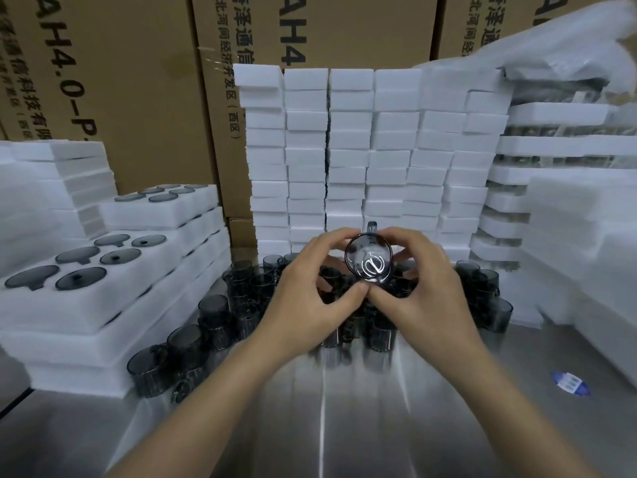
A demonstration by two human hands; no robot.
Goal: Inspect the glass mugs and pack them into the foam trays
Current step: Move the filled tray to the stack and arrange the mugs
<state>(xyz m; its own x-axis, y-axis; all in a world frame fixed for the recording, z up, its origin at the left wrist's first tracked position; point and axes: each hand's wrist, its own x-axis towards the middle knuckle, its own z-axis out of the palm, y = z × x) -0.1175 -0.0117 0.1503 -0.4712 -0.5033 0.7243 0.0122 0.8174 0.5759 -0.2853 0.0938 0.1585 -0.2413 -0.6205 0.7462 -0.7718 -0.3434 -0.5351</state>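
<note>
The person is holding one mug point(368, 262) up in both hands, above the table point(344, 426) and well clear of it. It is lying on its side with one round end facing the camera, and light is glaring off the glass. Its handle point(371, 226) is sticking up at the top.

The left hand point(306, 291) is curling round the mug's left side, fingers bent over the top edge. The right hand point(424, 288) is doing the same from the right. The two thumbs are meeting just under the mug, tips touching or very nearly so.

Under the hands, a crowd of dark mugs point(248, 305) is standing on the steel table, packed close together, most of them upright. A few near the left edge of the group are sitting just beside the foam.

On the left, trays point(103, 322) are piled in a stack. The top one is carrying six mugs sunk into its cut-outs, showing as dark circles. A higher tray point(193, 208) behind it is filled too.

Behind the mugs, columns of white foam blocks point(348, 150) are rising like a wall. To the right, more foam layers point(551, 146) are stacked with glass showing between them, and clear plastic point(568, 46) is draping over the top. Cardboard boxes point(120, 81) with printed lettering are standing at the back. A blue sticker point(571, 383) is lying on the table at the right.
</note>
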